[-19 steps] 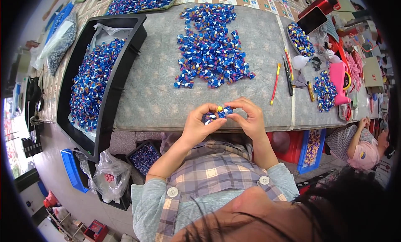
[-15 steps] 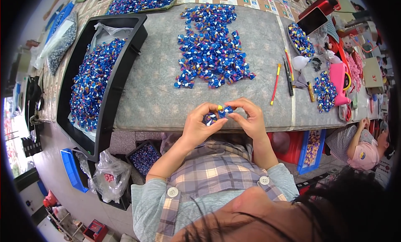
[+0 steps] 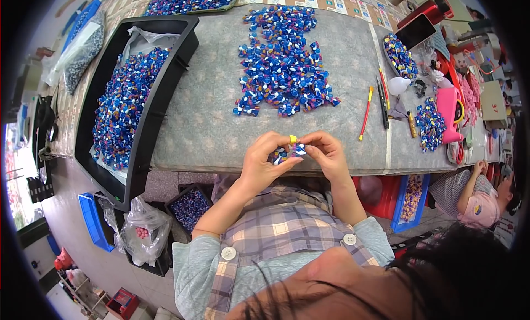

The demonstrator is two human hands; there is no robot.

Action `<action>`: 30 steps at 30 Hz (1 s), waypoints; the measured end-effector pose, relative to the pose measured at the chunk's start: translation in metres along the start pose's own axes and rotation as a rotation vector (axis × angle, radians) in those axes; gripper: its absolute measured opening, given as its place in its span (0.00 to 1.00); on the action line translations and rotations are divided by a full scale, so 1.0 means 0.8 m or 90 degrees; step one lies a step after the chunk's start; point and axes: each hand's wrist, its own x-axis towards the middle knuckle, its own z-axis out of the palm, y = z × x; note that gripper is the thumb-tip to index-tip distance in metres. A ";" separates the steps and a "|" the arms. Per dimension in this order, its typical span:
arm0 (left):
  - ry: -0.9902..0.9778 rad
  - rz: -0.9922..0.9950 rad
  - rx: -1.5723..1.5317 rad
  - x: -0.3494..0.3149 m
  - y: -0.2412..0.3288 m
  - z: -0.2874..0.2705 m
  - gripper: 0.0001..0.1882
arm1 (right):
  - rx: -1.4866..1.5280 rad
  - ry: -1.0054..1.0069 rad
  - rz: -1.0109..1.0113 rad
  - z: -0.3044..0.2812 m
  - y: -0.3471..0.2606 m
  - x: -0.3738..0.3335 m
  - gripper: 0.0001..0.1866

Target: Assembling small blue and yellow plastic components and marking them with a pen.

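Left hand [image 3: 264, 156] half-curls round a few blue bits [image 3: 279, 154], yellow band [image 3: 293, 139] tipped up by the right hand [image 3: 326, 155], pinched on one piece [image 3: 298, 149]. It shows more white than a moment ago — probably being turned, not put down — over the table's [image 3: 204, 127] near edge.

1 beige box [image 3: 491, 96] bears a number; the patterned covering [image 3: 326, 0], printed signs.
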 end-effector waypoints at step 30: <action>0.062 0.065 0.099 -0.003 0.003 -0.014 0.18 | -0.142 0.000 -0.061 0.017 -0.014 0.012 0.06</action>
